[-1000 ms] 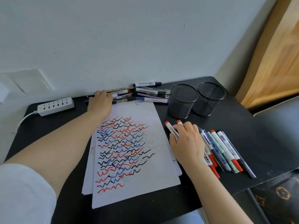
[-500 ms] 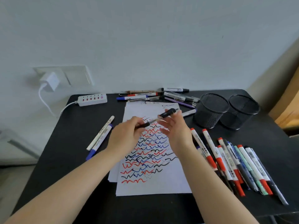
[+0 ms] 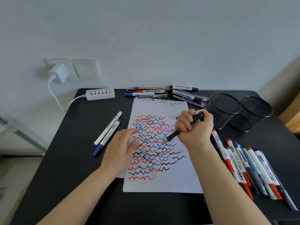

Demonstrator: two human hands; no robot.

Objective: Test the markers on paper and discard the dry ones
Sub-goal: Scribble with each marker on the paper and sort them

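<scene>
**Pen tip down over the scribbled sheet**

Your right hand is fisted around a slim black pen, fingers curled tight about its barrel. The pen's long axis runs on a diagonal — clip end up and to the far right, above your knuckles, metal tip angled down and to the near left. The tip sits at the surface of the white paper, among the wavy lines; whether it actually touches, you cannot tell from here.

Your left hand lies flat with fingers straight and a little spread, holding nothing, fingertips resting on the paper's left edge. The sheet is the top of a thin stack, matte, covered in rows of red, blue and black squiggles.

The table is smooth and black. To the left of the paper, two markers lie side by side and touching — a white-capped one and a blue-capped one — both pointing far-right to near-left. Along the far edge, against the wall, a loose pile of markers lies mostly left to right. On the right, a fanned row of markers with white barrels and red, green and dark ends runs near to far. Two round black wire-mesh cups stand upright at the far right, touching each other. A white power strip sits at the far left.
</scene>
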